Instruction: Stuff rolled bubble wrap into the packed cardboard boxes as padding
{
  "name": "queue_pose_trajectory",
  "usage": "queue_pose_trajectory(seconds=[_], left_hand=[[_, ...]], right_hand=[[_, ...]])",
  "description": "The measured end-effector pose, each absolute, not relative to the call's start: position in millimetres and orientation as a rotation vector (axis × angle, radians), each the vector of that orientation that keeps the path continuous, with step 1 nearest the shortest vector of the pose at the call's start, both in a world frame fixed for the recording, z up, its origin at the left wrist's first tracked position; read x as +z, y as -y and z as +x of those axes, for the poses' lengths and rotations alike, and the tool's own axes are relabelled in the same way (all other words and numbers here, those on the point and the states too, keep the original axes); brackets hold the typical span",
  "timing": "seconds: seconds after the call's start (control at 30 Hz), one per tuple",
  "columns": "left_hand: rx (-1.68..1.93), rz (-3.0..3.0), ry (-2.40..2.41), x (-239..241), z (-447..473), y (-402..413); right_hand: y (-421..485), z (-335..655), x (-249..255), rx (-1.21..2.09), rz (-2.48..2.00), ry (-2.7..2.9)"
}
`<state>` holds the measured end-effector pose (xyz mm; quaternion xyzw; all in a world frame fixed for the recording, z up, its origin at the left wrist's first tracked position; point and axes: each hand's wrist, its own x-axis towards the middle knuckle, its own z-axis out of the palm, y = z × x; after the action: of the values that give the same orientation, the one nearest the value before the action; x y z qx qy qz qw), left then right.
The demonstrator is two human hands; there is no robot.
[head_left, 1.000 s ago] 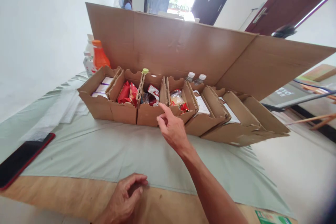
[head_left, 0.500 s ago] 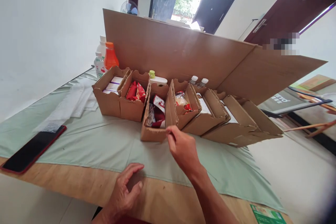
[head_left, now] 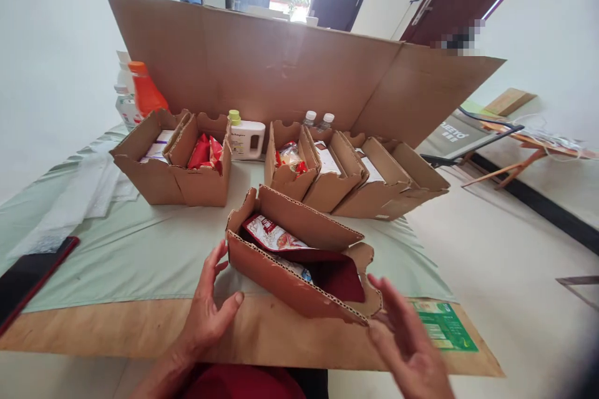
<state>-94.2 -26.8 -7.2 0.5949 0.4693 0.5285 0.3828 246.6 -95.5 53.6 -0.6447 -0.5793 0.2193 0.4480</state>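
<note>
A long, narrow cardboard box (head_left: 290, 287) lies crosswise on the table just in front of me, holding red and white snack packets (head_left: 274, 237). My left hand (head_left: 208, 312) is open with fingers spread, its fingertips at the box's left end. My right hand (head_left: 407, 343) is open at the box's right end, fingers near its corner. Neither hand grips anything.
A row of similar cardboard boxes (head_left: 173, 168) with packets stands behind, with a gap where a white bottle with a green cap (head_left: 246, 137) shows. A big cardboard sheet (head_left: 262, 68) stands upright behind. An orange bottle (head_left: 145, 90) is at back left, a phone (head_left: 28, 274) at left.
The box of snack packets was pulled out of the row by my right hand and now lies turned crosswise near me. Both hands have come to its ends.
</note>
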Motion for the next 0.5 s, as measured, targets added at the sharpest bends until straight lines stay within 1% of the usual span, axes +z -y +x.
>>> queue_pose_trajectory(seconds=[0.1,0.2,0.33,0.5], left_hand=[[1.257,1.425,-1.233,4,-93,7],[1.119,1.364,-1.226,12,-92,-5],[1.096,1.327,-1.214,17,-77,-9],[1.148,1.376,-1.146,13,-39,-34]], right_hand=[[108,225,21,0.571,-1.773,1.492],[97,196,6,0.518,-1.806,1.456],[56,183,14,0.487,-1.736,1.297],[-8,225,23,0.53,-1.595,1.269]])
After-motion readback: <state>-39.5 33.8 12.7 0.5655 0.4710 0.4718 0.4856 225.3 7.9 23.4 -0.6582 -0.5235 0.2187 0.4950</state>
